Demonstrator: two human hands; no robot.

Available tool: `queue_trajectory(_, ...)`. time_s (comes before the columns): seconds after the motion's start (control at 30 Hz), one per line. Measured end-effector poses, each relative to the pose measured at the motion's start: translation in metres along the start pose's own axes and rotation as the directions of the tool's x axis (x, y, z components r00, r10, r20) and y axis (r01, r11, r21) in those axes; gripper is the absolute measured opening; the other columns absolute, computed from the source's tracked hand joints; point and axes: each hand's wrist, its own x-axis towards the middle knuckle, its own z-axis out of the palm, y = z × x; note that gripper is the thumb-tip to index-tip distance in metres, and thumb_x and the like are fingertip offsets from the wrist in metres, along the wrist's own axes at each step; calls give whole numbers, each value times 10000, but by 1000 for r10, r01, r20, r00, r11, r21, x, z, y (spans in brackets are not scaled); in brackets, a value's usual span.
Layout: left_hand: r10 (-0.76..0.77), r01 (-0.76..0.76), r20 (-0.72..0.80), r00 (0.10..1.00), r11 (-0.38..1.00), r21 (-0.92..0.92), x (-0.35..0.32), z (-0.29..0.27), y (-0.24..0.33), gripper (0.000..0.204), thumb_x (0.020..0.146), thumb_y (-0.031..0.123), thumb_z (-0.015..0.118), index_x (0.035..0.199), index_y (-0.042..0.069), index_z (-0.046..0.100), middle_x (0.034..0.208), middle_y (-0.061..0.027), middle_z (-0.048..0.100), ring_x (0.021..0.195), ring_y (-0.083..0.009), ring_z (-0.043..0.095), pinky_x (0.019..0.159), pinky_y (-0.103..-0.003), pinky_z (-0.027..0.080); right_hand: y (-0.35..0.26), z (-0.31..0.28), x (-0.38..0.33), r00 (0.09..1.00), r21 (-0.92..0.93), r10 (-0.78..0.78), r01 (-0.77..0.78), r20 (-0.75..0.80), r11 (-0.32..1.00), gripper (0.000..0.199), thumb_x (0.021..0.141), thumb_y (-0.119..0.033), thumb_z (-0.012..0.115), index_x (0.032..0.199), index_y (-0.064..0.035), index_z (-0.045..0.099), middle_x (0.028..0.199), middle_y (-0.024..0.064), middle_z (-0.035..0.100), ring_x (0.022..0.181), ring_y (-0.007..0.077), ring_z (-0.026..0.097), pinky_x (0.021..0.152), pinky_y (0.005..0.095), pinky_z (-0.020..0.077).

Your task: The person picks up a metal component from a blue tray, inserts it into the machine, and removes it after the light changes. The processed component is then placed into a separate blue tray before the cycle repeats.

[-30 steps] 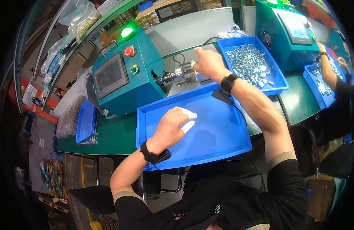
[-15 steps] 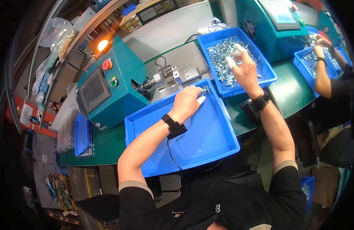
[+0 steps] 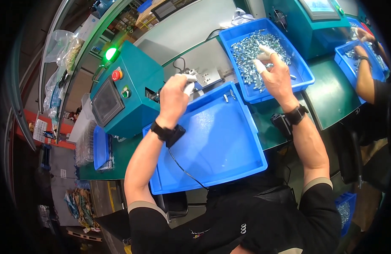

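**Left hand at the machine, right hand over the parts**

Since the earlier frame, left hand (image 3: 175, 94) has gone up from the near tray (image 3: 212, 144) to the teal machine (image 3: 132, 91), fingers closed at its fixture; contents unclear. Right hand (image 3: 275, 73) hovers half-open over the far bin (image 3: 303, 70) of metal parts (image 3: 250, 46). Near tray holds only two pieces, so most work remains.

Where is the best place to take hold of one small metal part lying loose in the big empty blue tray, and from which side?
Pinch the small metal part across its narrow width from above. It lies flat and apart from its neighbour on the blue tray floor near the far rim, so fingertips likely fit on both sides.
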Motion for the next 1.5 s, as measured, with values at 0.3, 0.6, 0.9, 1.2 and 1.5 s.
queue_trajectory(0.3,1,-12,90,996,993,121,31,13,-36,171,882,51,731,1040,94,785,905,-102,687,877,-304,670,774,-408,534,-3,0,-5,998,63,68,-69,17,996,426,982,-101,738,1393,-28,652,1124,120,765,995,155,734,755,294,616)
queue_trajectory(0.6,31,-53,120,992,982,180,29,13,-50,166,879,70,738,1037,96,786,871,-93,660,870,-296,658,774,-416,526,-1,0,-3,999,68,32,-34,29,997,405,990,-104,734,1380,-22,665,1123,116,768,994,149,729,764,287,605)
queue_trajectory(0.9,31,-32,22,999,998,54,23,17,-46,164,884,60,727,1033,92,789,853,-88,647,869,-299,650,775,-418,522,-1,1,-5,999,68,40,-40,3,997,372,990,-98,725,1349,-7,686,1123,114,765,998,150,724,772,283,599)
queue_trajectory(1.2,115,-134,116,987,975,176,25,13,-53,205,829,11,700,1008,80,772,929,-108,665,932,-330,647,804,-457,532,0,4,-2,1000,78,20,-19,-11,997,356,988,-87,721,1334,-8,696,1118,112,765,994,153,724,768,287,596)
queue_trajectory(1.5,213,-210,5,977,960,185,-17,-11,-20,177,836,31,722,1008,33,759,938,-125,678,948,-342,649,855,-460,536,-28,22,-9,955,27,74,-85,287,996,441,983,-135,722,1403,-24,643,1211,144,763,1049,184,726,866,330,589)
